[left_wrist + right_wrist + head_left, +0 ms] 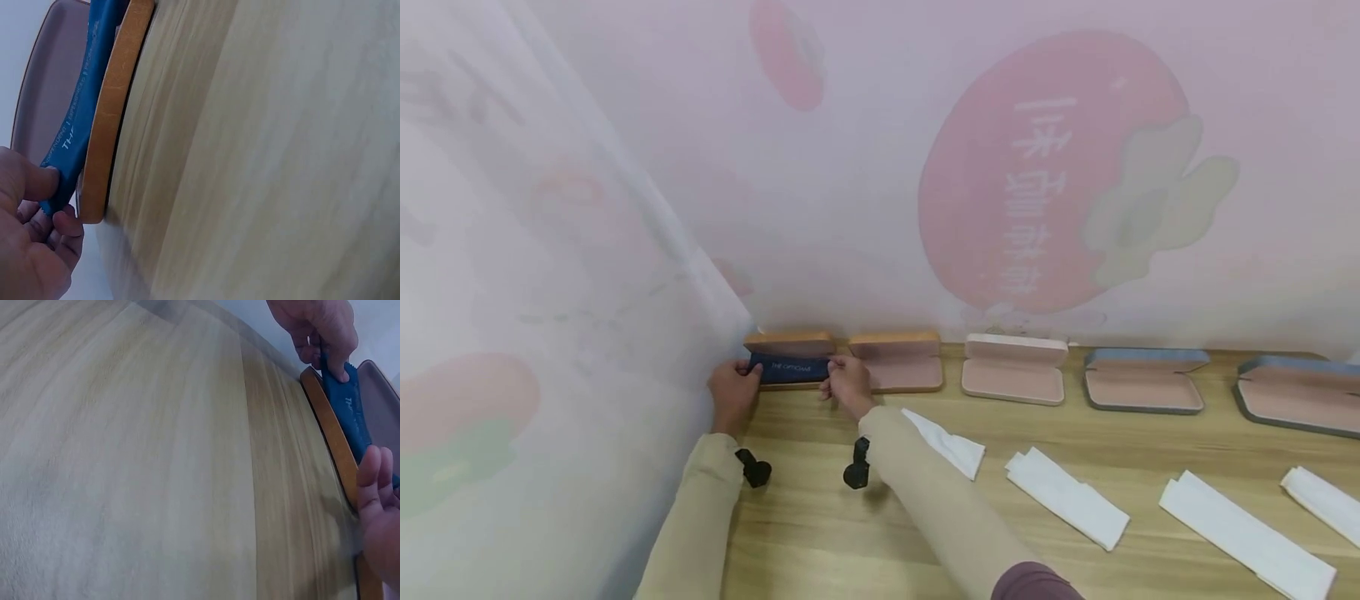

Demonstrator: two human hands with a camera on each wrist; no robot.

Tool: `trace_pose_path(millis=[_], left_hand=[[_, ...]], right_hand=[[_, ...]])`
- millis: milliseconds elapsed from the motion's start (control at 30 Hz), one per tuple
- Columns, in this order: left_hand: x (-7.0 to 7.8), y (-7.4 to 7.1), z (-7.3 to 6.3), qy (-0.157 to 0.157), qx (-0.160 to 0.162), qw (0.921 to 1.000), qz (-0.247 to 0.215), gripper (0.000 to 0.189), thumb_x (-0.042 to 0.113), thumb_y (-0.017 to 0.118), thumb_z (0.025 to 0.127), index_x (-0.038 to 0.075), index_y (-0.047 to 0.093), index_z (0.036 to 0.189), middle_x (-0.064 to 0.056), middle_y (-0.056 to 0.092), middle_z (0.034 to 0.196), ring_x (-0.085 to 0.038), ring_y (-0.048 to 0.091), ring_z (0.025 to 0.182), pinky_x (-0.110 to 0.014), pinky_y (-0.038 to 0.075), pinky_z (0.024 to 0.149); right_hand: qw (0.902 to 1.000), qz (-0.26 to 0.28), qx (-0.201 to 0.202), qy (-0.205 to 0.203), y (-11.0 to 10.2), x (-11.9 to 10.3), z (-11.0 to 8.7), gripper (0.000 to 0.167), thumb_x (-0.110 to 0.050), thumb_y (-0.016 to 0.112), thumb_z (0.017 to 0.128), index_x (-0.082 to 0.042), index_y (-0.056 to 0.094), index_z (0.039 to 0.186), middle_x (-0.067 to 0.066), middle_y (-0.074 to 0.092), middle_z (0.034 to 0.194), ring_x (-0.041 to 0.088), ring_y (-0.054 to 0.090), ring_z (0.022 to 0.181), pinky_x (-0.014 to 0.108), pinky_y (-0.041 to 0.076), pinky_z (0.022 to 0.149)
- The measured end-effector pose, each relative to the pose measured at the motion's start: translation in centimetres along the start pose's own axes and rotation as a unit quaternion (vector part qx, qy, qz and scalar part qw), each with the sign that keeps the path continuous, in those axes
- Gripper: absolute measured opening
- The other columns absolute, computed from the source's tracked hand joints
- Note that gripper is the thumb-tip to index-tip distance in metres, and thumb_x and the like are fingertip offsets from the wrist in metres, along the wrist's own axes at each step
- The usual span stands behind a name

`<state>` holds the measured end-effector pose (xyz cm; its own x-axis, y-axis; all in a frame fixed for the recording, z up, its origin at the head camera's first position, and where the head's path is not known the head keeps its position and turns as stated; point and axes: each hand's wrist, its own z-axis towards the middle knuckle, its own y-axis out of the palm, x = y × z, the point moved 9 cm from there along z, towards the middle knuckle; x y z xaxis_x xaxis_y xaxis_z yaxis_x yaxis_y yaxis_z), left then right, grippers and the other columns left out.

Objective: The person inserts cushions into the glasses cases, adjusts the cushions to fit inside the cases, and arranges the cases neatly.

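Observation:
A folded dark blue cloth with pale printed lettering is stretched between both hands, over the leftmost brown glasses case, whose lid stands up. At the cloth's left end my left hand pinches it between thumb and fingers. My right hand grips the other end. In the left wrist view the cloth lies along the case's brown front edge, partly inside. From the right wrist view, my right hand is at the near end, its hold partly cut off by the frame edge.
Beside it stand another open brown case, a white case and blue-grey cases, all along the wall. Several folded white cloths lie on the wooden table to the right. A wall rises close on the left.

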<state>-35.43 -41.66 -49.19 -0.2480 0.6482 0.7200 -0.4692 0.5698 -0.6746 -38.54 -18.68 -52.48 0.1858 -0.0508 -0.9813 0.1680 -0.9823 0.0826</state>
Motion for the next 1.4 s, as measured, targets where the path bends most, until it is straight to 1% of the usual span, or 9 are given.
trace_pose_path(millis=[233,467,633,733,867,1033,1200,1333,1400], left_hand=[[0.3,0.4,0.4,0.005,-0.014,0.9999,0.006,0.033,0.014,0.061,0.098,-0.014,0.065,0.117,-0.032,0.066,0.114,-0.042,0.062,0.106,-0.053,0.051,0.093],[0.7,1.1,0.3,0.034,-0.050,0.9968,0.051,0.035,0.010,0.057,0.099,-0.013,0.064,0.125,-0.031,0.066,0.121,-0.042,0.062,0.114,-0.054,0.051,0.098],[1.3,0.7,-0.1,0.065,-0.057,0.9938,0.069,0.039,0.007,0.055,0.098,-0.012,0.059,0.132,-0.030,0.064,0.129,-0.042,0.062,0.118,-0.055,0.051,0.099],[1.6,0.3,-0.4,0.085,-0.053,0.9915,0.083,0.040,0.005,0.055,0.096,-0.011,0.060,0.133,-0.030,0.065,0.128,-0.043,0.063,0.116,-0.055,0.051,0.097],[1.8,0.4,-0.7,0.110,-0.051,0.9848,0.124,0.040,0.006,0.057,0.092,-0.007,0.064,0.130,-0.027,0.067,0.125,-0.044,0.063,0.116,-0.057,0.048,0.097],[1.4,0.8,-0.6,0.107,-0.083,0.9733,0.185,0.044,0.014,0.056,0.092,0.000,0.062,0.134,-0.024,0.065,0.129,-0.046,0.061,0.117,-0.056,0.034,0.084],[1.8,-0.5,-0.6,0.094,-0.088,0.9785,0.161,0.051,0.007,0.049,0.087,-0.004,0.061,0.135,-0.025,0.069,0.122,-0.050,0.056,0.121,-0.064,0.033,0.101],[2.4,-1.7,-0.5,0.101,-0.067,0.9831,0.137,0.033,-0.001,0.047,0.085,-0.008,0.056,0.116,-0.030,0.065,0.103,-0.048,0.058,0.100,-0.066,0.041,0.095],[2.9,-1.8,-0.5,0.122,-0.062,0.9825,0.126,0.037,-0.007,0.047,0.085,-0.012,0.048,0.121,-0.032,0.060,0.106,-0.048,0.056,0.102,-0.065,0.043,0.094]], right_hand=[[0.9982,-0.017,-0.058,0.007,0.7,-0.3,0.0,0.043,-0.012,0.043,0.109,0.001,0.046,0.150,0.015,0.067,0.077,0.018,0.065,0.061,0.035,0.060,0.064],[0.9953,-0.081,-0.053,-0.002,-0.1,-0.6,-0.4,0.044,-0.012,0.041,0.108,-0.004,0.046,0.151,0.015,0.069,0.079,0.023,0.066,0.063,0.033,0.053,0.053],[0.9913,-0.116,-0.053,-0.032,-0.3,-1.2,-0.9,0.044,-0.014,0.042,0.107,-0.004,0.048,0.149,0.026,0.071,0.085,0.026,0.060,0.057,0.027,0.038,0.041],[0.9870,-0.138,-0.061,-0.054,0.1,-1.3,-1.3,0.044,-0.014,0.045,0.106,-0.002,0.051,0.147,0.019,0.066,0.069,0.022,0.051,0.048,0.024,0.034,0.039],[0.9806,-0.173,-0.074,-0.055,0.4,-0.9,-1.6,0.044,-0.018,0.049,0.105,-0.003,0.053,0.146,0.000,0.050,0.052,0.010,0.037,0.042,0.025,0.033,0.039],[0.9704,-0.216,-0.098,-0.044,0.7,-0.5,-1.9,0.046,-0.025,0.048,0.106,-0.006,0.051,0.148,-0.001,0.048,0.049,0.011,0.034,0.041,0.026,0.034,0.042],[0.9803,-0.181,-0.055,-0.057,-0.3,-1.1,-2.2,0.046,-0.026,0.048,0.103,-0.008,0.056,0.145,-0.003,0.045,0.050,0.010,0.033,0.039,0.025,0.032,0.039],[0.9843,-0.154,-0.016,-0.085,-1.2,-2.2,-2.7,0.048,-0.028,0.052,0.099,-0.011,0.058,0.143,-0.004,0.052,0.059,0.009,0.033,0.039,0.024,0.032,0.039],[0.9806,-0.161,-0.005,-0.111,-1.4,-3.0,-2.9,0.049,-0.031,0.053,0.099,-0.012,0.058,0.144,-0.002,0.060,0.069,0.009,0.033,0.041,0.024,0.032,0.041]])
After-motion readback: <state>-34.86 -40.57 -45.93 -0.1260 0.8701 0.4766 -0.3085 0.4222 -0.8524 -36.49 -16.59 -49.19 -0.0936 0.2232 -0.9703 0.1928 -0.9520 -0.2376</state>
